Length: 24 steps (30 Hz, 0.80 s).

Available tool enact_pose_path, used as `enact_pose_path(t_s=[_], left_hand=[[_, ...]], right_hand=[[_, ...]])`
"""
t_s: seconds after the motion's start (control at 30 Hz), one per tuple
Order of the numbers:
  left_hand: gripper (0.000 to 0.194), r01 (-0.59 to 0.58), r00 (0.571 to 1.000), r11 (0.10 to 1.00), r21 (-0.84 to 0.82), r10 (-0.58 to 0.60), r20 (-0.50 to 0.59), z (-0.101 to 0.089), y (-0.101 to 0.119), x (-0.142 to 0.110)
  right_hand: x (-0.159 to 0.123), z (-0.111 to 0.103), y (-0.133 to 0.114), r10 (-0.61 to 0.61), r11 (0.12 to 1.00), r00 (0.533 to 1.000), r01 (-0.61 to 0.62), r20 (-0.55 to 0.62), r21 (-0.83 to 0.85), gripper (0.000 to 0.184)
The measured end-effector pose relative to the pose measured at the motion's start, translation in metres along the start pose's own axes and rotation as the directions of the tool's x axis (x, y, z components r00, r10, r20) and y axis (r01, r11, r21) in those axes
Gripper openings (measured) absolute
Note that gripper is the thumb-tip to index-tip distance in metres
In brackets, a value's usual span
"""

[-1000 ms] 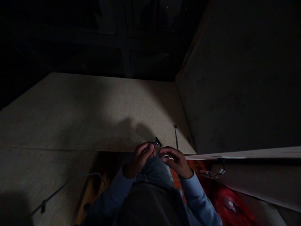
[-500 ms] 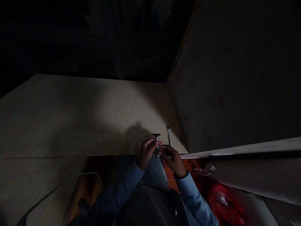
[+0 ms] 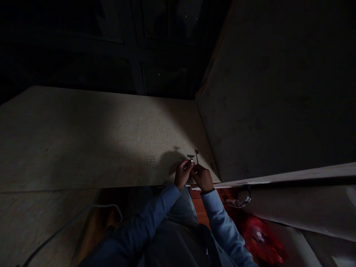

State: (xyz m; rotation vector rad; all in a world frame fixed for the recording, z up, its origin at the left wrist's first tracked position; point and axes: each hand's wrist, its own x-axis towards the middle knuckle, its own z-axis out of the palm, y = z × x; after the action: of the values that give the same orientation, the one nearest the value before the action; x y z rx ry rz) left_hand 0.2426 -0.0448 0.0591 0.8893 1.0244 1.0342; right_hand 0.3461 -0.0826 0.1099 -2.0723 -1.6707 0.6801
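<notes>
A safety razor (image 3: 190,156) with a metallic T-shaped head stands up between my hands, its head pointing away from me. My left hand (image 3: 182,174) pinches it just below the head. Against it, my right hand (image 3: 203,178) has its fingers closed round the lower handle, which they hide. Just past my fingers, a thin pale stick with a dark end (image 3: 197,156) lies on the pale ledge (image 3: 128,148); its lower part is behind my right hand.
A small dark item (image 3: 212,165) lies by the right wall (image 3: 264,111). Faint grid-like lines (image 3: 151,160) show on the ledge. A grey cable (image 3: 69,222) curves at lower left. A red plastic bag (image 3: 261,241) sits at lower right. Dark window panes stand behind the ledge.
Both hands and the razor have moved slightly right and away from me. My right hand's fingers, looser before, have closed in on the handle beside my left hand.
</notes>
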Motion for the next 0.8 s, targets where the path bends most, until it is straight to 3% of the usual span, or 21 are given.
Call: enact_pose_path(t_s=[0.23,0.37,0.53,0.8], left_hand=[[0.021,-0.088,0.995,0.963,0.256,0.095,-0.014,-0.043,-0.02,0.01],[0.017,-0.186,0.982,0.897,0.402,0.162,0.092,-0.067,-0.023,0.004],[0.023,-0.319,0.944,0.779,0.54,0.214,0.25,-0.074,-0.018,-0.005],[0.031,-0.419,0.903,0.661,0.622,0.237,0.357,-0.076,-0.021,-0.004]], right_hand=[[0.024,-0.001,0.014,0.205,0.956,0.978,-0.193,0.035,-0.22,0.023],[0.033,0.0,0.015,0.256,0.926,0.965,-0.228,0.058,-0.301,0.024],[0.038,0.003,0.007,0.294,0.896,0.953,-0.25,0.068,-0.366,0.03],[0.035,0.006,0.001,0.304,0.883,0.951,-0.258,0.058,-0.392,0.034]])
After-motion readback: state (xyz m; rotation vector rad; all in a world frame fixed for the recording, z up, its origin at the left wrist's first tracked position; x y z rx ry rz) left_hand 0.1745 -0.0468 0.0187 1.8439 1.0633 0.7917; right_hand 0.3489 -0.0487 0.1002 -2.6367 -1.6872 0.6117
